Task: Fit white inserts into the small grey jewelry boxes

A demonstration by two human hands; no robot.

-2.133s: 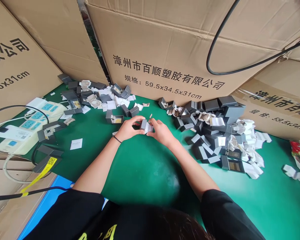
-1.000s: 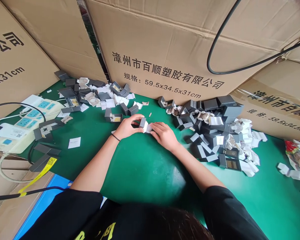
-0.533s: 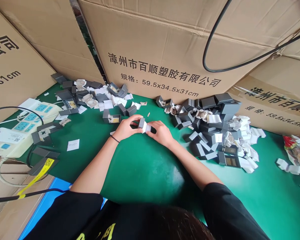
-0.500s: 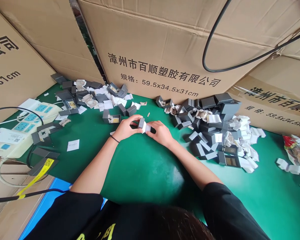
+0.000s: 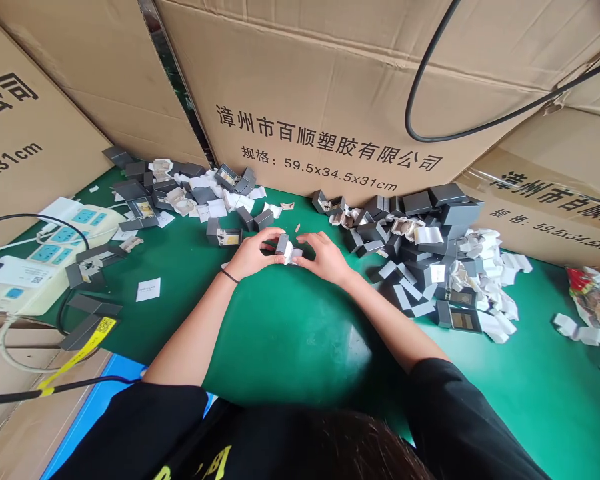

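Observation:
A small dark grey jewellery-type box [image 5: 283, 244] with its lid swung open and white showing inside is held low over the green table. My left hand [image 5: 256, 255] is closed on its left side, thumb in front and fingers behind. On the right, my right hand [image 5: 325, 257] has its thumb at the edge of the box, while the index finger arches above, apart from it. What lies inside the box is too small to make out. Just behind my left hand sits another open grey box [image 5: 224, 233] with a gold-coloured insert.
Grey boxes and crumpled white paper pile up at the right [image 5: 420, 253] and back left [image 5: 165, 190]. A power strip [image 5: 45, 257] with cables lies left, near a white card [image 5: 148, 289]. Large cartons [image 5: 300, 80] wall the back; a black cable [image 5: 410, 113] hangs at the upper right.
My right hand's fingers have spread and drawn back a little from the box, uncovering its right part. My left hand keeps its hold in nearly the same place.

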